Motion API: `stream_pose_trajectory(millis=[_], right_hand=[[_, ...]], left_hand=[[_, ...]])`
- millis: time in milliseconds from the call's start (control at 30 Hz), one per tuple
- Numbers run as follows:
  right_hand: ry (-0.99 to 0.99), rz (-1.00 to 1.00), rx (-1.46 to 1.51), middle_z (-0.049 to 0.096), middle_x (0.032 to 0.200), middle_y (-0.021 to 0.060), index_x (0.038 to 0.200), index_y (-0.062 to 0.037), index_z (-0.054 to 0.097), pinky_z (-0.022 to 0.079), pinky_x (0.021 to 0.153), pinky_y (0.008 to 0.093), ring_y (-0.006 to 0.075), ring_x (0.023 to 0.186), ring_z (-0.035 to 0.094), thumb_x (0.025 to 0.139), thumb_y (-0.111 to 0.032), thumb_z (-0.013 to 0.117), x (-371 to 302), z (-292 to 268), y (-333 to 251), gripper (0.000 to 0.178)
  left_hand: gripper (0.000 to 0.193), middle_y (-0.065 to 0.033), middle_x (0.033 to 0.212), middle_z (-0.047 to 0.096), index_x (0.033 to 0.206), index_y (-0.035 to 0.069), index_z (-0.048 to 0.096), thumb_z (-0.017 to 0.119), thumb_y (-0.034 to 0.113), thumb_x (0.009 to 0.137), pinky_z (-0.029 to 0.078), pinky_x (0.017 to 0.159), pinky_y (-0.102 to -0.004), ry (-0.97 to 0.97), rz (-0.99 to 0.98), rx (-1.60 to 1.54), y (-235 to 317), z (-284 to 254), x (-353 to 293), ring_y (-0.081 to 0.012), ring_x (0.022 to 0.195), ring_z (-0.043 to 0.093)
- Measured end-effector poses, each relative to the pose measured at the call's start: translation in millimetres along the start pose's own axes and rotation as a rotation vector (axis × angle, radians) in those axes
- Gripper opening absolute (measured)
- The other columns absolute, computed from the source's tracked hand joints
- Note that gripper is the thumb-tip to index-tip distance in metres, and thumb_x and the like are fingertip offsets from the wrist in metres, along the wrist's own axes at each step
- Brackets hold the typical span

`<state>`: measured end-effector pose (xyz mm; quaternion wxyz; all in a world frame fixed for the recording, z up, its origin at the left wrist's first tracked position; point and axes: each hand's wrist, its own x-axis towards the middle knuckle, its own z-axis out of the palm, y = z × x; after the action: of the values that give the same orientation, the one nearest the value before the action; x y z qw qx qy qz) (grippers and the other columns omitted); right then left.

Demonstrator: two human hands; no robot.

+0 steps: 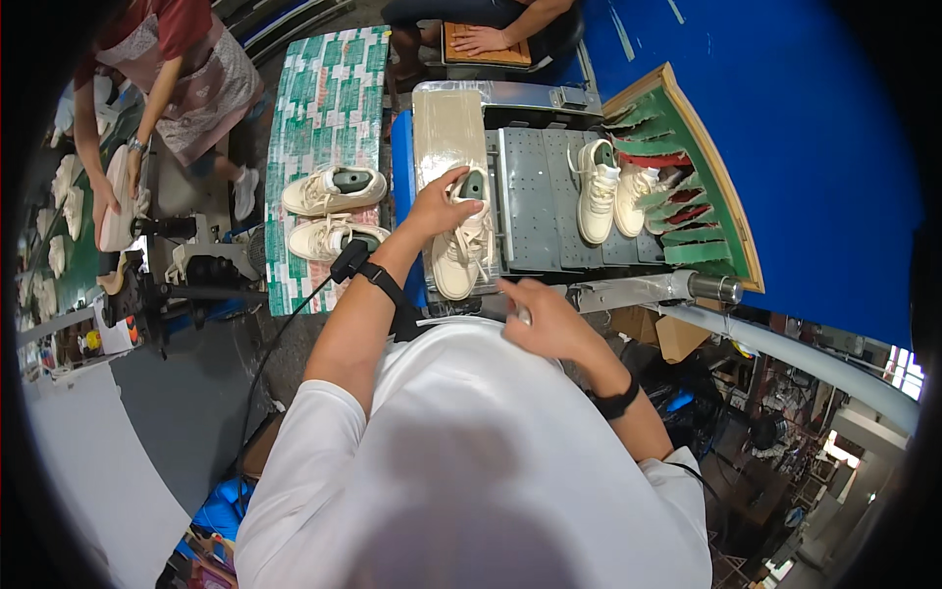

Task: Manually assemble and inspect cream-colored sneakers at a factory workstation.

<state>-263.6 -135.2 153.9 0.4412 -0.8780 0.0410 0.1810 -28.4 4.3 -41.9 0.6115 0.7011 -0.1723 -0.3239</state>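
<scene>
Cream sneaker (459, 250) under left hand (437, 208)

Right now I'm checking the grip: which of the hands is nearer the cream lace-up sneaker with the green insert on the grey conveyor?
Left. The left hand grips the cream sneaker at its collar; the right hand hovers just below-right of its toe, apart.

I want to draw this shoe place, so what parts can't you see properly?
Head view only:
- Toe of the cream shoe: hidden behind the white shirt.
- Left hand palm: turned away, on the shoe.
- Right hand fingertips: blurred; any held thing unclear.
- Co-worker: cut off by the rim.
</scene>
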Motion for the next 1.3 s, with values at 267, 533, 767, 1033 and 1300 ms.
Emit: stream_pose_trajectory(millis=[267, 533, 767, 1033, 1300], right_hand=[[0.257, -0.091, -0.33, 0.065, 0.104, 0.028, 0.14, 0.0096, 0.059, 0.052, 0.091, 0.0519, 0.0455, 0.097, 0.065, 0.082, -0.017, 0.069, 49.1, 39.8, 55.7, 0.065], [0.359, -0.247, -0.397, 0.064, 0.098, 0.0228, 0.139, 0.0109, 0.057, 0.05, 0.086, 0.0503, 0.0408, 0.093, 0.064, 0.078, -0.015, 0.07, 57.2, 38.3, 30.4, 0.068], [0.187, -0.128, -0.232, 0.067, 0.106, 0.0256, 0.143, 0.0086, 0.056, 0.053, 0.091, 0.0473, 0.0425, 0.098, 0.067, 0.079, -0.016, 0.069, 82.3, 54.5, 30.8, 0.069], [0.326, 0.144, 0.75, 0.071, 0.109, 0.0067, 0.154, 0.0082, 0.05, 0.051, 0.088, 0.0266, 0.0121, 0.096, 0.062, 0.097, -0.015, 0.059, 58.3, 49.3, 72.1, 0.062], [0.536, 0.354, 0.547, 0.072, 0.105, 0.0082, 0.15, 0.0091, 0.055, 0.051, 0.085, 0.027, 0.0146, 0.094, 0.065, 0.097, -0.022, 0.058, 42.4, 44.7, 131.5, 0.061]], left_hand=[[0.085, -0.0166, 0.146, 0.065, 0.155, 0.003, 0.053, 0.093, 0.025, 0.083, 0.049, 0.11, -0.0333, -0.039, -0.045, 0.016, 3.6, 2.0, 2.0, -0.0236, 0.13, 0.063], [0.087, -0.0174, 0.141, 0.068, 0.153, 0.001, 0.053, 0.093, 0.027, 0.081, 0.053, 0.103, -0.0328, 0.018, -0.011, -0.01, 8.1, 5.7, -5.0, -0.0231, 0.121, 0.068], [0.088, -0.0199, 0.141, 0.068, 0.15, -0.001, 0.056, 0.094, 0.035, 0.08, 0.054, 0.104, -0.0354, 0.061, -0.105, 0.175, 11.2, 5.3, -9.9, -0.0256, 0.126, 0.067], [0.072, -0.0238, 0.147, 0.061, 0.153, -0.002, 0.054, 0.086, 0.017, 0.091, 0.058, 0.098, -0.0333, -0.02, -0.125, -0.199, 5.6, -20.0, -19.4, -0.0236, 0.124, 0.066], [0.133, -0.0312, 0.163, 0.035, 0.165, -0.003, 0.018, 0.098, 0.041, 0.068, 0.035, 0.122, -0.0519, 0.248, 0.02, 0.442, -5.5, 60.9, -64.5, -0.0429, 0.149, 0.039]])
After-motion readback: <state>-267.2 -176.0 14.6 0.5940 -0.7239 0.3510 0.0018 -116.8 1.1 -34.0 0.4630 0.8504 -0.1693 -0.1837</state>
